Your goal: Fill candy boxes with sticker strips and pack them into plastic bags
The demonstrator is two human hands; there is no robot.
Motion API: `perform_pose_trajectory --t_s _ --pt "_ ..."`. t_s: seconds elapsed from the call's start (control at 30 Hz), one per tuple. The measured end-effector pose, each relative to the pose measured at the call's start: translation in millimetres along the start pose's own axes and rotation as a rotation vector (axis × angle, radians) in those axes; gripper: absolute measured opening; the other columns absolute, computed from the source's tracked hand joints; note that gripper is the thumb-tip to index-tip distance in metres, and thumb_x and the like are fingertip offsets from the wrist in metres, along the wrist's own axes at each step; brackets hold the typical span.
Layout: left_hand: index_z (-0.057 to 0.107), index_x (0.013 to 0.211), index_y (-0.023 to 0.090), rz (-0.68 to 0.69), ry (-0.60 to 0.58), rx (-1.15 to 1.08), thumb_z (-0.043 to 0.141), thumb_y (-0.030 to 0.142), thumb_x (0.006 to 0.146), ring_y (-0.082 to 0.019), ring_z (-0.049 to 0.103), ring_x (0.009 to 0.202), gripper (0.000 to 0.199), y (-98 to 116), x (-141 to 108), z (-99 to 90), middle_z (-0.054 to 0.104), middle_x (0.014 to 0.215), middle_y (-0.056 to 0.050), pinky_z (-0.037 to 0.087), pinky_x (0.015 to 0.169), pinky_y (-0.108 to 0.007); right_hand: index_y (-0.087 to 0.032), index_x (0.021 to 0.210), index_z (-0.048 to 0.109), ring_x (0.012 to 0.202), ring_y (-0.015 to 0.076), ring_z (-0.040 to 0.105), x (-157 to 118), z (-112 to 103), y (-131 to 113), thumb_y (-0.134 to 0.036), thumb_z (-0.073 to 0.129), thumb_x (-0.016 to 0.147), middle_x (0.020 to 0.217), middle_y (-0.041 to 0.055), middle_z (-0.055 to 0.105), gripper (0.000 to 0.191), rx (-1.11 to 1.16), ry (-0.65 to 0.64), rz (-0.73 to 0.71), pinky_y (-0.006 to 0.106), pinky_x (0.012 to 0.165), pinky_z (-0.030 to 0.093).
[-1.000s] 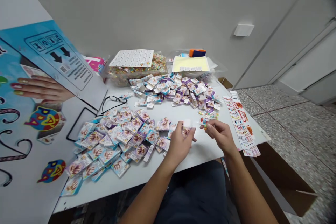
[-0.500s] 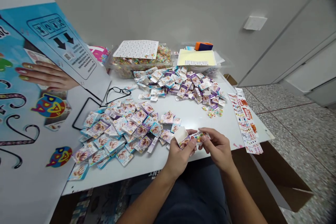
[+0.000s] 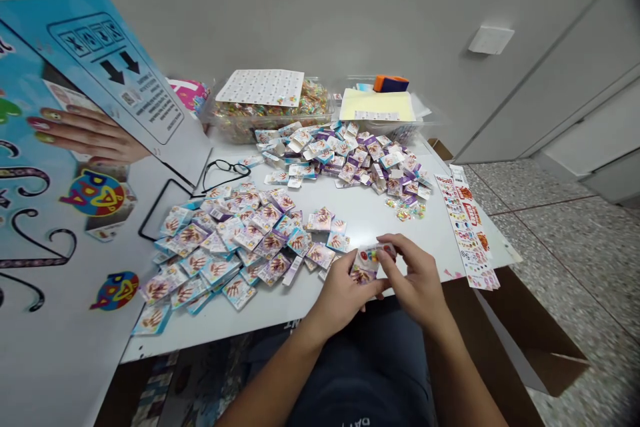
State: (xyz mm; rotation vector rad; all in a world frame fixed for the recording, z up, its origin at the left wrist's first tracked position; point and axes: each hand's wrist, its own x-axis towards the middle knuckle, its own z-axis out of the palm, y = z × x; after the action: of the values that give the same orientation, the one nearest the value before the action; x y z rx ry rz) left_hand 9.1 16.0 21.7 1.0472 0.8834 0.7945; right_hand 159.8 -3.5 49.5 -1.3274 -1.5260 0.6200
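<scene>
My left hand [image 3: 341, 297] is closed around a small printed box [image 3: 362, 275] at the table's front edge. Between the fingers of my right hand [image 3: 417, 277] is a small printed slip with coloured spots [image 3: 374, 253]. The slip is at the open top of the box, partly over it; how far it reaches inside I cannot tell. Left of my hands lies a large heap of closed small boxes [image 3: 240, 240]. Behind them is a second heap of small boxes [image 3: 350, 157], many with raised flaps. Several tiny clear packets of coloured bits [image 3: 406, 209] lie beside that heap.
At the back stand a clear tub of colourful packets [image 3: 240, 121] and another clear tub [image 3: 427, 121] under yellow paper [image 3: 376, 105]. Eyeglasses [image 3: 223, 165] lie near a tall printed display [image 3: 165, 107]. Sticker strips [image 3: 465, 227] hang over the right edge above a cardboard box [image 3: 535, 333].
My right hand has brought the printed slip left, onto the top of the box. The box has turned more upright in my left hand, and its raised flap no longer shows.
</scene>
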Motion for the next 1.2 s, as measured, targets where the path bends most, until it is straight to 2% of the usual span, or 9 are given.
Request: perform_pose_trajectory --t_s 0.1,0.23,0.33,0.53,0.67,0.73,0.9,1.07,1.2 --pt "0.067 0.105 0.016 0.103 0.058 0.105 0.079 0.036 0.079 -0.018 0.066 0.081 0.035 0.7 -2.6 -5.0 0.071 0.092 -0.003 0.051 0.073 -0.027 -0.025 0.118 0.065 0.088 0.0209 0.063 4.2 -3.1 -1.3 -0.026 0.054 0.101 0.097 0.0067 0.065 0.020 -0.113 -0.085 -0.139 0.034 0.077 0.053" --pt "0.067 0.092 0.017 0.126 -0.023 0.406 0.079 0.035 0.078 -0.017 0.061 0.076 0.026 4.4 -4.2 -16.2 0.067 0.081 0.000 0.045 0.068 -0.026 -0.026 0.120 0.065 0.089 0.0214 0.063 7.5 -10.5 -0.9 -0.024 0.051 0.102 0.098 0.0074 0.065 0.023 -0.153 -0.317 -0.151 0.034 0.077 0.052" --pt "0.066 0.100 0.019 0.136 -0.106 0.493 0.076 0.032 0.080 -0.019 0.062 0.081 0.026 10.7 -5.0 -21.1 0.069 0.091 0.000 0.044 0.071 -0.026 -0.025 0.126 0.061 0.088 0.0211 0.063 4.3 -5.5 0.3 -0.028 0.058 0.099 0.101 0.0068 0.066 0.027 -0.191 -0.270 -0.082 0.033 0.080 0.052" --pt "0.057 0.107 0.020 0.105 -0.262 0.339 0.069 0.037 0.088 -0.017 0.058 0.087 0.028 20.2 -7.7 -28.5 0.062 0.097 -0.001 0.046 0.073 -0.025 -0.025 0.105 0.070 0.096 0.0226 0.061 -11.0 10.7 2.2 -0.030 0.063 0.098 0.104 0.0074 0.067 0.011 -0.099 -0.105 -0.080 0.037 0.084 0.052" --pt "0.054 0.120 0.021 0.058 -0.233 0.062 0.073 0.033 0.085 -0.014 0.060 0.080 0.042 10.3 -3.3 -26.0 0.063 0.093 -0.001 0.048 0.070 -0.023 -0.034 0.127 0.069 0.131 0.0275 0.048 -21.1 13.8 4.8 -0.030 0.055 0.102 0.146 0.0067 0.056 0.029 -0.031 -0.236 -0.130 0.051 0.107 0.045" --pt "0.055 0.121 0.021 0.044 -0.168 -0.044 0.080 0.029 0.078 -0.014 0.062 0.076 0.051 1.9 -0.8 -21.2 0.065 0.089 -0.001 0.050 0.069 -0.023 -0.036 0.135 0.065 0.134 0.0275 0.047 -24.6 15.3 6.9 -0.029 0.057 0.101 0.149 0.0069 0.054 0.035 -0.032 -0.264 -0.102 0.052 0.110 0.044" --pt "0.062 0.119 0.021 0.117 -0.175 -0.331 0.079 0.030 0.078 -0.016 0.063 0.093 0.045 -14.0 -2.8 -9.6 0.067 0.104 -0.004 0.054 0.084 -0.026 -0.033 0.138 0.061 0.127 0.0272 0.055 -27.1 14.5 11.9 -0.019 0.056 0.100 0.141 0.0103 0.058 0.041 -0.130 -0.115 -0.170 0.050 0.103 0.050" --pt "0.063 0.107 0.017 -0.014 -0.140 -0.537 0.059 0.057 0.089 -0.012 0.055 0.059 0.044 -16.0 -4.6 0.3 0.063 0.080 -0.003 0.043 0.042 -0.019 -0.029 0.135 0.060 0.121 0.0261 0.061 -34.2 20.5 17.1 -0.009 0.064 0.092 0.131 0.0120 0.061 0.047 -0.100 0.055 -0.290 0.044 0.096 0.055" --pt "0.062 0.092 0.015 -0.004 -0.096 -0.463 0.061 0.045 0.082 -0.010 0.046 0.048 0.031 -15.7 -2.5 3.9 0.059 0.065 0.000 0.033 0.037 -0.017 -0.028 0.125 0.064 0.107 0.0259 0.064 -43.9 36.6 23.6 -0.008 0.070 0.088 0.117 0.0099 0.067 0.043 0.019 0.182 -0.259 0.044 0.087 0.057"
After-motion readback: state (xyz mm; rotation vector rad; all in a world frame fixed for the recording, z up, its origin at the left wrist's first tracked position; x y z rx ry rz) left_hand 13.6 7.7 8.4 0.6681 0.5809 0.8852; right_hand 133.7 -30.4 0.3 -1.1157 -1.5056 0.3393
